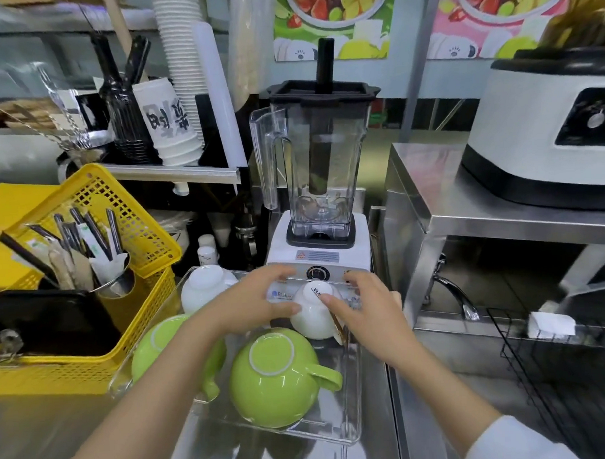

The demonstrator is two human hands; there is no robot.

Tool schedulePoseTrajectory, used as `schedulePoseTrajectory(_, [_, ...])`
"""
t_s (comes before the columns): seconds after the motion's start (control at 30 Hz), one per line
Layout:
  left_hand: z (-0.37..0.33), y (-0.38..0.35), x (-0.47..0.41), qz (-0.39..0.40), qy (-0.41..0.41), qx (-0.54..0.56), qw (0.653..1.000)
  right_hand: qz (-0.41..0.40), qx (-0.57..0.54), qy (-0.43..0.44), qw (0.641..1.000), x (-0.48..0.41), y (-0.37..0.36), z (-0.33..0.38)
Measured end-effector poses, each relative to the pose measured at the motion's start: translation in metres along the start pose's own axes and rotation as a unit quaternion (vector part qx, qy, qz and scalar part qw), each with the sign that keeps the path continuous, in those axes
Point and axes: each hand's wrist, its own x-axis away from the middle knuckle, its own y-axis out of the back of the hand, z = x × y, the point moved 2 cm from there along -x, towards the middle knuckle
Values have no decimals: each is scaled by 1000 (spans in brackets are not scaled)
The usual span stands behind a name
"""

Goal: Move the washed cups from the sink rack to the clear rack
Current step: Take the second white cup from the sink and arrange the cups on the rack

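Head view, placing step. My left hand (259,299) and my right hand (362,306) both cupped a small white cup (312,311), inverted with its foot ring up, at the far right corner of the clear rack (349,430). My left fingers (290,310) pressed its left flank; my right fingertips (327,299) lay on its upper right side. Both hands were grasping this cup, not released; whether it already bore on the rack floor I could not tell, as its rim was hidden behind the nearer cup.

Three more cups stood inverted in the clear rack: a second white cup (207,284) at the far left, a green cup (161,351) at the near left, partly under my left forearm, and a large green cup (275,378) at the near right, handle pointing right. The rack sat on the steel bench (54,427), just beside a yellow basket (129,214) and in front of a blender (315,153).

The black wire sink rack (539,358) lay well apart to the right, below the tap (457,292); the part in view held no cups.

Judgement: this was the setting-down of what looked like the last cup. The next move called for seating it level, clear of the green cup's base, then opening both hands and lifting them straight off.
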Motion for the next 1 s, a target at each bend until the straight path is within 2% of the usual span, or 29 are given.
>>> schedulePoseTrajectory(0.13, [-2, 8, 15, -78, -18, 24, 996, -1, -48, -15, 999, 8, 7, -10])
schedulePoseTrajectory(0.27, [-7, 8, 25, -118, -37, 75, 989, 20, -64, -19, 998, 20, 10, -17])
schedulePoseTrajectory(0.53, [-9, -5, 28, -145, 0, 58, 988, 67, -73, 19, 995, 23, 17, -35])
schedulePoseTrajectory(0.67, [-4, -10, 27, -131, 4, 38, 991, 68, -90, 22, 993, 26, 4, -34])
schedulePoseTrajectory(0.83, [-6, -2, 22, -141, -12, 50, 989, 39, -42, 70, 996, 22, -4, -23])
schedulePoseTrajectory(1.0, [-15, 9, 1, -111, -67, 26, 991, 23, -11, 26, 999, 15, 7, -11])
